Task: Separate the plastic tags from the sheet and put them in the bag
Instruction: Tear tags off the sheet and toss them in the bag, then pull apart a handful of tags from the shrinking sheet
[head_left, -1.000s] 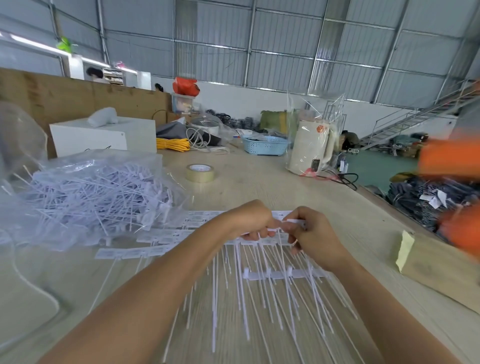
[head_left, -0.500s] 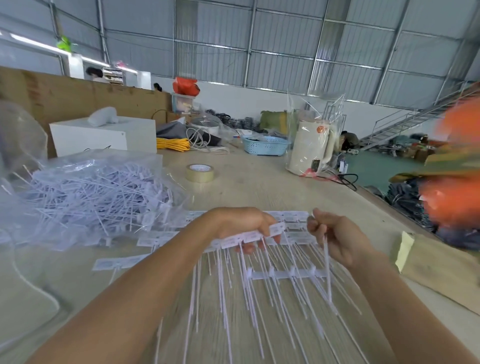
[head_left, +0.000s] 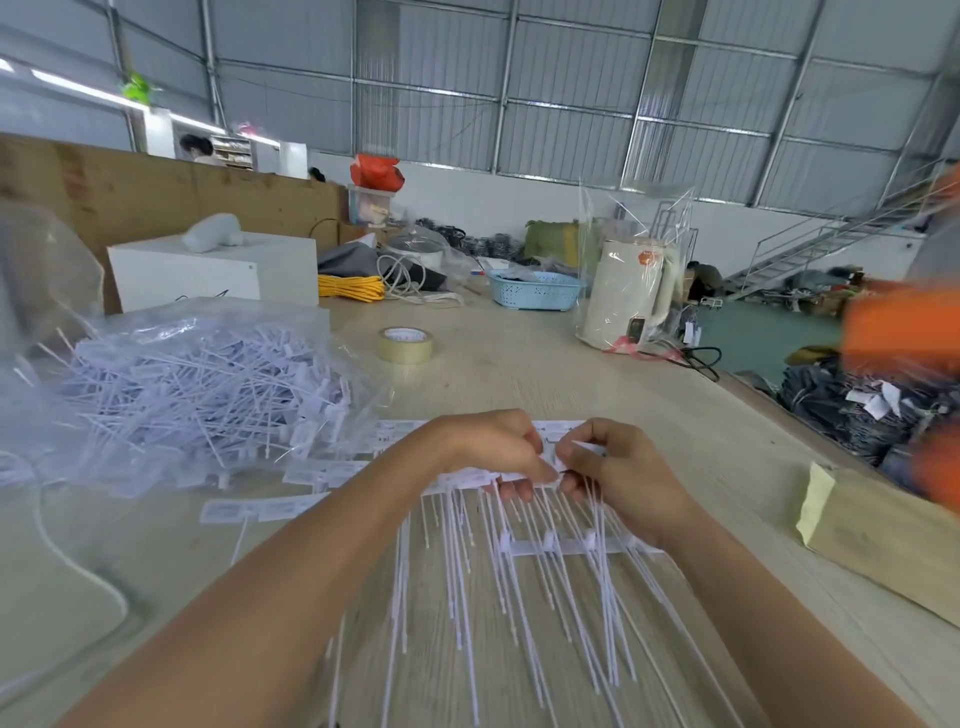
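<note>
A sheet of white plastic tags (head_left: 457, 479) with long thin tails hangs toward me over the wooden table (head_left: 545, 384). My left hand (head_left: 488, 449) grips its top strip of labels. My right hand (head_left: 618, 467) meets it at the strip's right end, pinching one tag there along with several loose tails. A clear plastic bag (head_left: 187, 384) full of separated tags lies at the left. More tag sheets (head_left: 270, 506) lie flat beneath and left of my hands.
A roll of tape (head_left: 405, 344), a wrapped white kettle (head_left: 626, 296), a blue basket (head_left: 535, 290), a white box (head_left: 213, 273) and yellow cord (head_left: 350, 288) stand farther back. A brown slab (head_left: 893, 545) with a yellow note lies at the right edge. A blurred orange-sleeved person (head_left: 904, 338) moves at far right.
My right hand pulled a tag away to the right, then came back to the strip's right end beside my left hand. The orange-sleeved person at right keeps shifting.
</note>
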